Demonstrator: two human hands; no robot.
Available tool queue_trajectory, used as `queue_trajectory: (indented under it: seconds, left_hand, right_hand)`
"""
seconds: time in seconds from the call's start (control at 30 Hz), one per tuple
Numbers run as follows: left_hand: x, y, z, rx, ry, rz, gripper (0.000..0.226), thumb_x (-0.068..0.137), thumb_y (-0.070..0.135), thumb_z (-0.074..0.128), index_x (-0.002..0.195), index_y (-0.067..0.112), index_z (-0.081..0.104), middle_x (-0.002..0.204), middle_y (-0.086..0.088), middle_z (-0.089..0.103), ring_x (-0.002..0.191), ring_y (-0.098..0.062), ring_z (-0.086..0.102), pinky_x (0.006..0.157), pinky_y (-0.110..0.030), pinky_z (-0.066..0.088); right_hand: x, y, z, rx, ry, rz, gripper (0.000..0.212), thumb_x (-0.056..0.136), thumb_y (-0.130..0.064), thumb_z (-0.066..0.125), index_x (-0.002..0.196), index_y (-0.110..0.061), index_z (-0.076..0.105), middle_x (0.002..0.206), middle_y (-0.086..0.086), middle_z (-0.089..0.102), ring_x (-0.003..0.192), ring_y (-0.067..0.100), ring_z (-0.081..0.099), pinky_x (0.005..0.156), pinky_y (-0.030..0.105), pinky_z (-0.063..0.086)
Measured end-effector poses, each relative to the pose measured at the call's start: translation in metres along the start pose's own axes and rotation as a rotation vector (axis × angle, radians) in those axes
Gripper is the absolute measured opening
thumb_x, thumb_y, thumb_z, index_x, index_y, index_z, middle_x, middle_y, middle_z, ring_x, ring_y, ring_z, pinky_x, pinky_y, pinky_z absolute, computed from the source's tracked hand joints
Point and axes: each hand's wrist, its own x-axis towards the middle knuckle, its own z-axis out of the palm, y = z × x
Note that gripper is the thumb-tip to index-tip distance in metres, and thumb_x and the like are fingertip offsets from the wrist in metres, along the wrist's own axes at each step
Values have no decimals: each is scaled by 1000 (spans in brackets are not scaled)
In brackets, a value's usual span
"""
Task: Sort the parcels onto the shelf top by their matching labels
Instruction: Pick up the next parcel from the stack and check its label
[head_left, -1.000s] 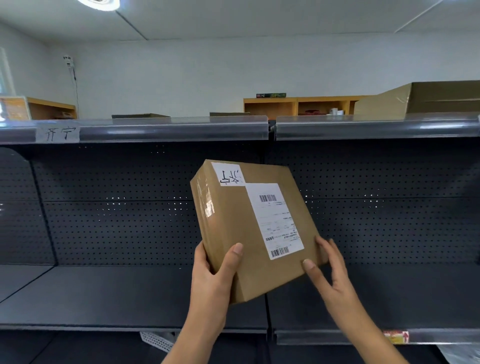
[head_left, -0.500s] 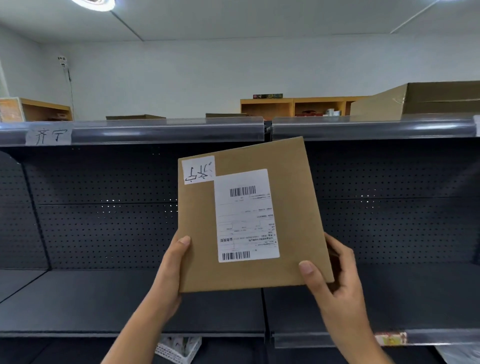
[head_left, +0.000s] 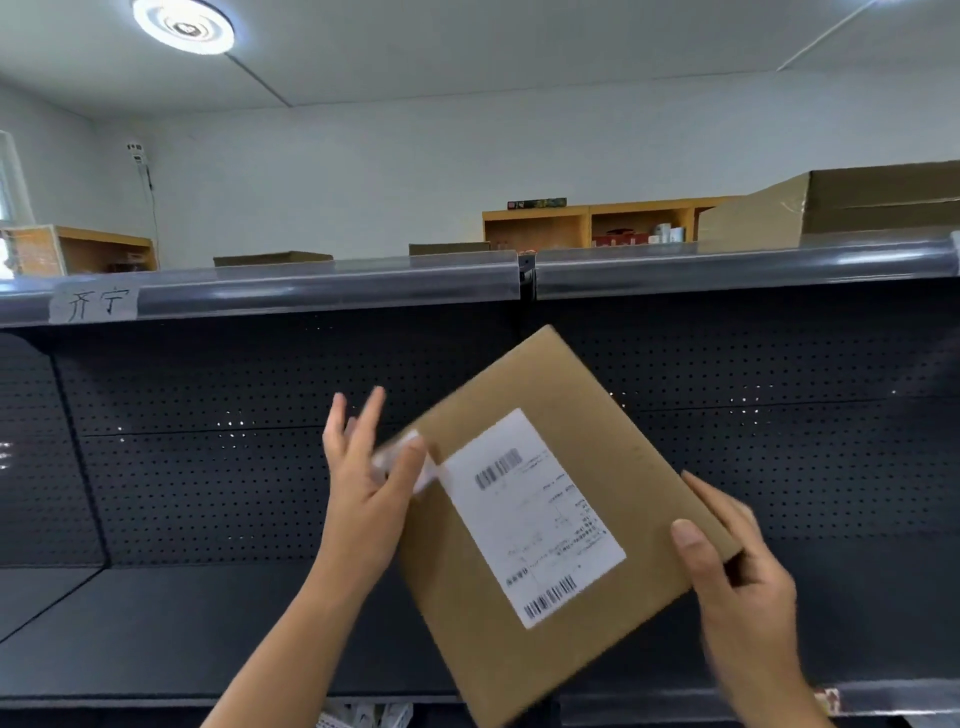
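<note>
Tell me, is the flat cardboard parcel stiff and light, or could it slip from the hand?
The parcel is probably stiff: its edges stay straight though tilted. It seems light, since the right hand holds one corner alone. The left hand is open beside it, so this grip may let it swing or slip.

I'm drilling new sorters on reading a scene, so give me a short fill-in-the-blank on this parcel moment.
1. The right hand grips the cardboard parcel at its ____ edge.
2. The left hand has its fingers ____ beside the parcel.
3. The handwritten tag sits on the top shelf rail toward the ____ side of the view.
4. The printed shipping label carries ____ barcodes.

Missing words: right; spread open; left; two
</note>
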Motion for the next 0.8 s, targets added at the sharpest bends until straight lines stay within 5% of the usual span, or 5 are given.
queue_trajectory:
  seconds: [0.2,0.33,0.47,0.57,0.8]
  left_hand:
    - [39,28,-10,75,-351,-130,98,72,85,68,157,43,43,145,11,65,122,-13,69,102,-42,56]
    - [45,34,-9,-67,-609,-265,85,71,77,73,138,27,55,108,7,85,93,-16,83,77,-31,65]
    - [38,24,9,-257,-515,-313,99,61,75,84,138,17,60,116,-9,84,96,-27,83,75,-35,66]
    - [26,20,18,-373,-428,-332,66,86,53,72,139,15,61,120,-15,82,98,-32,83,74,-39,66]
    - [0,26,20,-526,-180,-275,58,83,47,75,137,27,62,122,-9,82,106,-36,80,90,-57,63]
  right_hand:
    - [60,-29,-8,15,-171,-146,33,90,-37,82,121,-30,74,126,1,67,108,12,67,78,22,61]
    - [105,-58,-4,-2,-205,-221,31,94,-25,72,124,-16,72,115,6,71,96,11,69,71,30,63]
    - [141,-77,5,9,-223,-181,35,96,-29,69,128,-14,70,119,11,72,100,18,73,73,33,66]
    - [142,-74,12,0,-231,-125,40,104,-29,63,143,-20,62,122,-2,69,97,6,73,73,27,64]
    - [88,-44,13,63,-337,19,79,97,-45,61,167,-40,24,152,-15,60,136,5,61,109,34,54]
